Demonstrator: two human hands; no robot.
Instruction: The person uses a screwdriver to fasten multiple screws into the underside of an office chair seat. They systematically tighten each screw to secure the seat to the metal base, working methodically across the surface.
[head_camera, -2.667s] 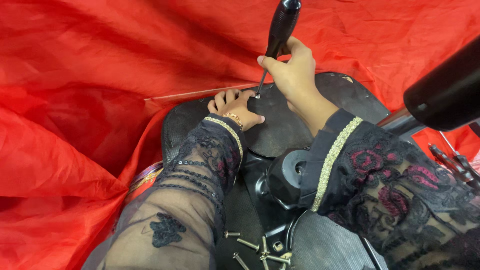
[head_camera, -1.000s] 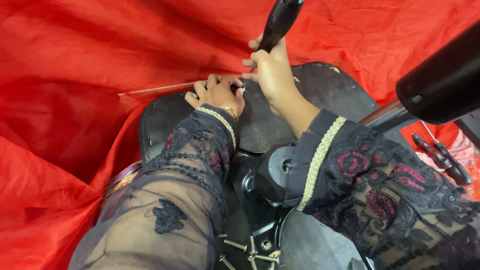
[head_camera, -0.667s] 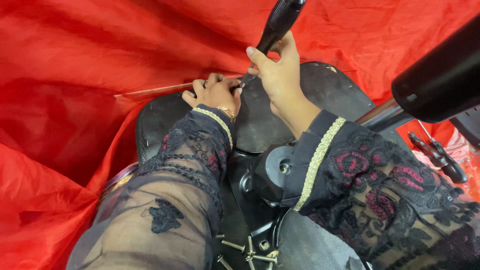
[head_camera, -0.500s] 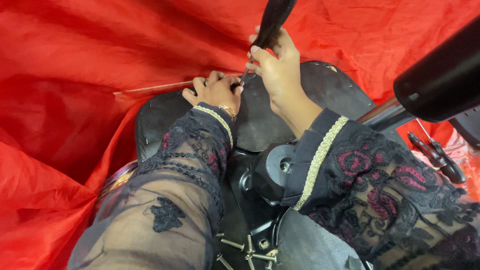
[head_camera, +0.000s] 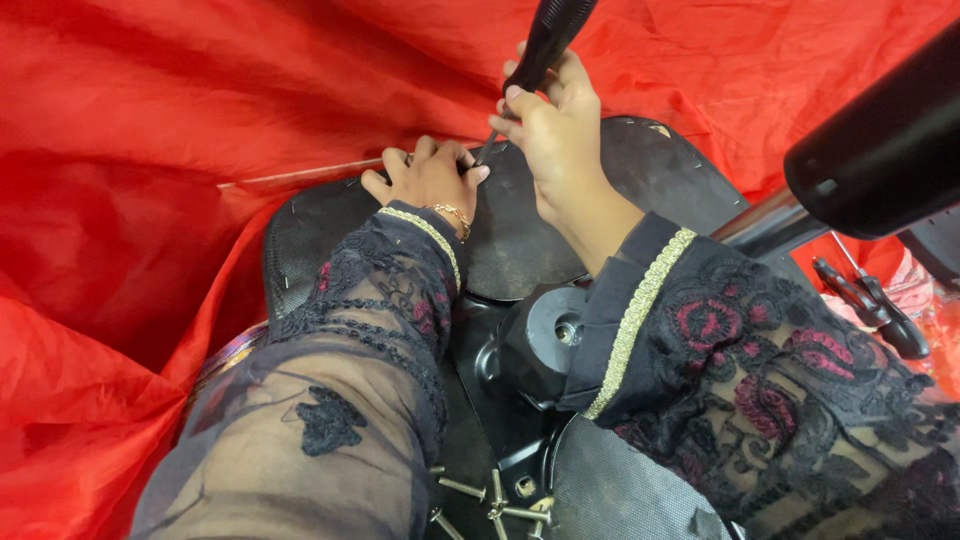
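My right hand (head_camera: 553, 128) grips the black handle of a screwdriver (head_camera: 547, 40), its thin shaft slanting down to the far rim of a black seat underside (head_camera: 520, 240). My left hand (head_camera: 425, 178), wearing a gold bracelet, presses flat on that rim right beside the screwdriver tip, fingers curled over the edge where red fabric (head_camera: 200, 120) meets it. Both arms wear dark lace sleeves with gold trim.
A black metal bracket with a round hub (head_camera: 545, 335) sits at the seat's middle. Several loose screws (head_camera: 490, 495) lie near the bottom edge. A thick black cylinder on a pole (head_camera: 880, 150) juts in at the right, with black pliers (head_camera: 870, 300) beneath it.
My right hand shifted its grip higher along the screwdriver and tilted it. My left hand stayed pressed on the seat's rim by the tip.
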